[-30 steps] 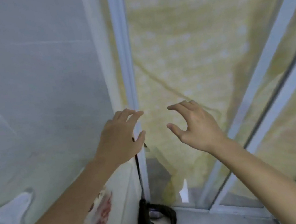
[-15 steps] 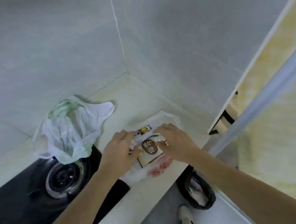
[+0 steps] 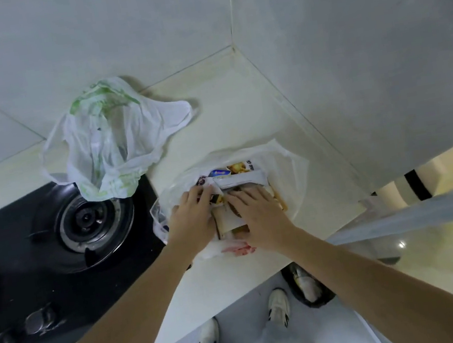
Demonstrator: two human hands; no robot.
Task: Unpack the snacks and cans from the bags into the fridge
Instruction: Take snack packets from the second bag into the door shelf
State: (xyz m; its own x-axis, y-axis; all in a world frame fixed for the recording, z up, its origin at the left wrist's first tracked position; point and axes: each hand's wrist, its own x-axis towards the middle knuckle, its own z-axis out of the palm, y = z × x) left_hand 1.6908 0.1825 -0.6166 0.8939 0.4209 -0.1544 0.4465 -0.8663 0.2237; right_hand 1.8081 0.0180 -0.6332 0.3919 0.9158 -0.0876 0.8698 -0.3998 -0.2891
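A clear plastic bag [image 3: 292, 167] lies open on the pale counter [image 3: 239, 105] near the wall corner, with several snack packs [image 3: 238, 179] showing inside it. Both my hands are in the bag's mouth. My left hand [image 3: 193, 220] grips the left side of the packs, its fingertips curled over a pack's edge. Over a brown-and-white pack [image 3: 227, 221] lies my right hand [image 3: 260, 219], holding it, with the thumb hidden beneath. A second white bag with green print [image 3: 106, 139] sits crumpled at the back left. No fridge or cans are in view.
A black gas hob [image 3: 55, 255] with a burner [image 3: 91, 220] and knobs fills the counter's left side; the green-print bag overlaps its back edge. A dark bin [image 3: 307, 288] stands on the floor by my shoes. A sliding door frame [image 3: 416, 210] runs along the right.
One second ago my open hands were raised in front of a sliding door. My view has since turned to the counter, and both hands have closed on snack packs in the clear bag.
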